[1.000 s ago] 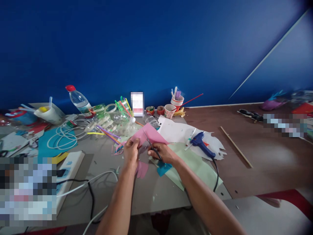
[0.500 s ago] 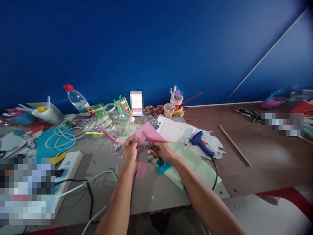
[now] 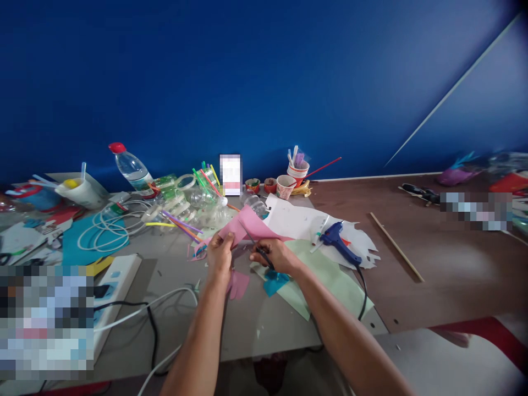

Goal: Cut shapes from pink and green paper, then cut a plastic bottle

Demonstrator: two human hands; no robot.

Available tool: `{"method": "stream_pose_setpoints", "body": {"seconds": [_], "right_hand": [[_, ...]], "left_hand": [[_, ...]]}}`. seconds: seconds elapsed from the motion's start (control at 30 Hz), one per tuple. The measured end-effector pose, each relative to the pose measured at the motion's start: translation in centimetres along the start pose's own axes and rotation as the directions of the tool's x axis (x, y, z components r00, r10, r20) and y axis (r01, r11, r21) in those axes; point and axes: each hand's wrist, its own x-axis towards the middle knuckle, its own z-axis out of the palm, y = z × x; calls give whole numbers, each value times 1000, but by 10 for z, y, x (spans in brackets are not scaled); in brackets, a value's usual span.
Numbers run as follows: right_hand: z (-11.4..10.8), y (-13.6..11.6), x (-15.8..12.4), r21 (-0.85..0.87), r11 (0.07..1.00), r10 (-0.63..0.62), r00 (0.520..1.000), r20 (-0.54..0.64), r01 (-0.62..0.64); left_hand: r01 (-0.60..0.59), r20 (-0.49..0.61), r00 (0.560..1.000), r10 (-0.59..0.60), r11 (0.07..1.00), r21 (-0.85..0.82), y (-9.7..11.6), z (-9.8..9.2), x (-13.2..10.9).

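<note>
My left hand (image 3: 220, 256) pinches the near edge of a pink paper sheet (image 3: 247, 225) and holds it up over the grey table (image 3: 247, 324). My right hand (image 3: 275, 256) is closed round the handles of dark scissors (image 3: 256, 246), whose blades reach up into the pink sheet. A small pink offcut (image 3: 239, 285) lies below my left hand. A teal scrap (image 3: 275, 283) and a pale green sheet (image 3: 330, 278) lie under my right wrist.
A blue glue gun (image 3: 340, 245) with its black cord rests on white paper (image 3: 301, 220) to the right. Coloured straws (image 3: 183, 223), a water bottle (image 3: 130, 168), cups (image 3: 286, 186), coiled white cable (image 3: 105, 228) and a power strip (image 3: 115, 291) crowd the left. A wooden stick (image 3: 396, 246) lies on brown board.
The pink sheet has tilted up slightly and the scissors have edged a little further into it. Both hands stay in nearly the same place.
</note>
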Motion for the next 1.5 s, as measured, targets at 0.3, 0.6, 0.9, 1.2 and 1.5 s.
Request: {"method": "stream_pose_setpoints", "body": {"seconds": [0.3, 0.6, 0.9, 1.2, 1.5], "right_hand": [[0, 1, 0, -11, 1000, -15, 1000, -10, 15], [-1, 1, -1, -4, 1000, -30, 1000, -3, 30], [-3, -2, 0, 31, 999, 10, 998, 55, -12], [-4, -6, -1, 93, 995, 13, 992, 125, -25], [-4, -12, -3, 143, 989, 27, 992, 122, -45]], "left_hand": [[27, 4, 1000, -26, 1000, -6, 1, 0, -1], [45, 4, 999, -45, 998, -47, 5, 2, -3], [57, -48, 997, -62, 994, -91, 13, 7, -7], [67, -95, 993, -76, 993, -94, 16, 8, -6], [52, -46, 997, -56, 996, -75, 10, 6, -8]]}}
